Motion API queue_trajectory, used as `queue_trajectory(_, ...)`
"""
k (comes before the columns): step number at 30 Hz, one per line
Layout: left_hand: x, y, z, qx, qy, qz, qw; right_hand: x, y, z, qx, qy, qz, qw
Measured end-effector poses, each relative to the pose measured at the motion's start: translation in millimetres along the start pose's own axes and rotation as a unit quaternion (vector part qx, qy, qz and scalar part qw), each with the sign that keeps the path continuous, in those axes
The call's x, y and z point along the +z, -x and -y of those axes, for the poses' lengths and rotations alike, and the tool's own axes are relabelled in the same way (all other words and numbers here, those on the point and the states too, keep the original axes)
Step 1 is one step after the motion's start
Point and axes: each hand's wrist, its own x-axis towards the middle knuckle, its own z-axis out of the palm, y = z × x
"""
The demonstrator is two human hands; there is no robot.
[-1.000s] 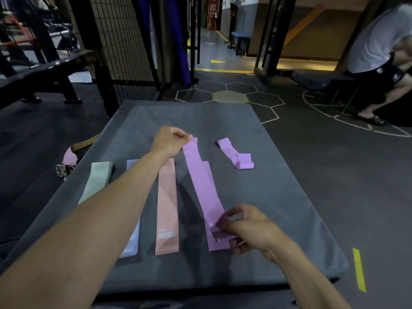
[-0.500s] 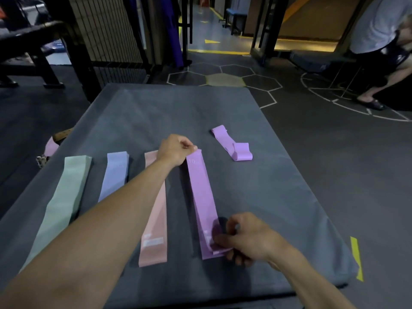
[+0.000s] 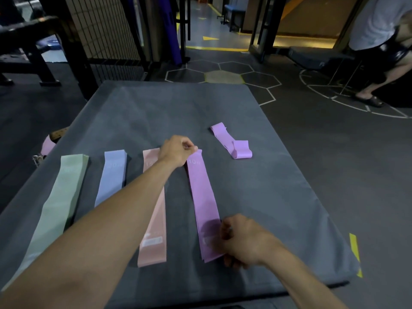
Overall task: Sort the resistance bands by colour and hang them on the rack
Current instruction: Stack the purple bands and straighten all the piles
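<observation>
Four flat bands lie side by side on a grey mat (image 3: 256,192): green (image 3: 58,204), blue (image 3: 112,175), pink (image 3: 155,221) and purple (image 3: 204,201). My left hand (image 3: 177,150) pinches the far end of the purple band. My right hand (image 3: 242,239) pinches its near end, so the band lies stretched straight between them. A second purple band (image 3: 231,142) lies folded and crumpled further right and back. My left forearm hides part of the pink band.
A belt with a buckle (image 3: 48,143) lies off the mat's left edge. Black rack frames and a mesh panel (image 3: 104,30) stand behind the mat. A person (image 3: 379,41) bends over at the far right beside a padded bench (image 3: 316,59).
The purple band's doubled-over layer has been straightened so it lies flat and aligned. Both hands kept their hold on its ends. The view tilted down and closer.
</observation>
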Motion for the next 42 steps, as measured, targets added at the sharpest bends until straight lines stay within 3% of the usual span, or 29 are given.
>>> queue_trajectory(16,1.1,-3.3,2.4,0.032,-0.065,-0.006,0.997,-1.8,-3.2,-5.7,-0.013,0.026,-0.001,1.000)
queue_trajectory(21,4.7,-0.6,4.4,0.059,-0.101,-0.023,0.993,-5.2,-10.4,-9.8,-0.031,0.128,-0.042,0.990)
queue_trajectory(34,1.4,2.4,-11.1,0.079,-0.175,-0.013,0.981,-12.1,-9.0,-12.5,-0.068,0.094,-0.066,0.991)
queue_trajectory(39,10.3,5.8,-47.9,0.122,-0.129,-0.064,0.982,-18.8,-5.1,-11.4,-0.071,0.101,-0.123,0.985)
queue_trajectory(42,38.5,8.3,-73.1,0.087,-0.070,-0.016,0.994,-19.9,-2.2,-15.0,-0.057,0.092,-0.124,0.986)
